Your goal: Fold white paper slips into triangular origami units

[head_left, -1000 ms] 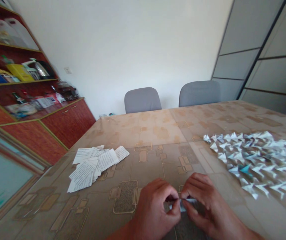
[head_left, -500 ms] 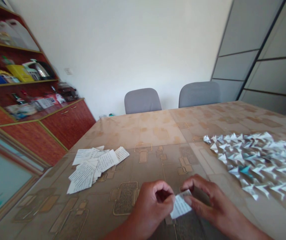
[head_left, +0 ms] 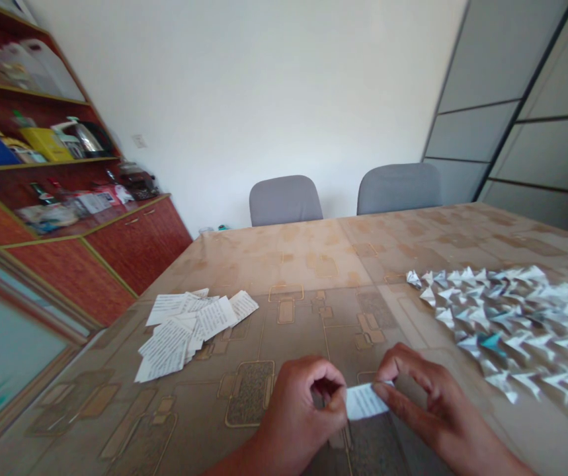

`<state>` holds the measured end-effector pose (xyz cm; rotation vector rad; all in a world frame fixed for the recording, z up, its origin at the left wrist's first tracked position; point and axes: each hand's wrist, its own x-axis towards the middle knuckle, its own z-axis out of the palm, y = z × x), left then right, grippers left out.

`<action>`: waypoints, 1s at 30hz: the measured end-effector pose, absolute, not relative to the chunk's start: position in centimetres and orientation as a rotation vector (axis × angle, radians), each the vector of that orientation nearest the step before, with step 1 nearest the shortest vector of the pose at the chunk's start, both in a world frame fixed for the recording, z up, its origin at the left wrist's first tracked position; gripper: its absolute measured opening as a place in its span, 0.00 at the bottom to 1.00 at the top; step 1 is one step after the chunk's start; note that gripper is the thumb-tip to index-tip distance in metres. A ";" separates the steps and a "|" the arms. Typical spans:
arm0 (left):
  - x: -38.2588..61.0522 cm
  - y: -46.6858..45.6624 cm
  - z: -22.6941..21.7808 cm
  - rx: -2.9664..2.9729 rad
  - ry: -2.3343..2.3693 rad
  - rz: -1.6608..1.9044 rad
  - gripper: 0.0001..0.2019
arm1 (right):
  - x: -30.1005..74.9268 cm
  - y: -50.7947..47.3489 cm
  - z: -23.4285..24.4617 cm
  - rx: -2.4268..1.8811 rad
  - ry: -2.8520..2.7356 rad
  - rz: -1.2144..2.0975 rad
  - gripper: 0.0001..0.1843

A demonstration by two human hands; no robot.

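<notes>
Both my hands hold one small printed paper slip just above the table's near edge. My left hand is curled, pinching the slip's left end between thumb and fingers. My right hand pinches the right end with bent fingers. A loose pile of printed paper slips lies to the left on the table. To the right spreads a field of several folded white paper pieces, one of them teal.
The patterned tan table runs far ahead. Two grey chairs stand at its far side. A red wooden cabinet with cluttered shelves lines the left wall. Grey panelled doors fill the right.
The slip was folded narrow between my fingertips, then it opened out flat. My hands have drawn slightly apart with it stretched between them.
</notes>
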<state>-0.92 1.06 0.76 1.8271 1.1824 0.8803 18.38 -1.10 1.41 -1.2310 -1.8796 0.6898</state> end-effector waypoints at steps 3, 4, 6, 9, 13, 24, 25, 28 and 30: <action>-1.9 1.8 1.0 1.778 1.216 0.896 0.07 | 19.7 -0.4 1.8 -1.263 -1.820 0.672 0.11; -2.2 2.0 1.0 1.741 1.234 0.907 0.06 | 20.1 -0.2 1.9 -1.282 -1.790 0.654 0.11; -2.6 2.2 1.0 1.639 1.242 0.912 0.05 | 20.7 -0.1 2.0 -1.228 -1.776 0.553 0.08; -2.6 2.0 0.6 1.449 1.017 0.760 0.13 | 20.7 -0.6 2.1 -1.087 -1.906 0.384 0.06; -1.7 1.4 -0.3 1.131 0.835 0.665 0.30 | 19.9 -1.7 2.0 -0.971 -2.071 0.110 0.11; -1.6 1.0 1.0 1.174 0.913 0.919 0.15 | 20.0 -1.5 1.7 -1.173 -1.947 0.207 0.15; -1.6 0.9 1.1 1.189 0.911 0.937 0.14 | 20.1 -1.5 1.5 -1.239 -1.881 0.281 0.15; -1.7 0.8 1.2 1.210 0.894 0.963 0.12 | 19.9 -1.7 1.1 -1.307 -1.798 0.478 0.14; -1.6 0.7 0.9 1.224 0.881 0.968 0.11 | 19.3 -1.7 0.9 -1.246 -1.818 0.558 0.10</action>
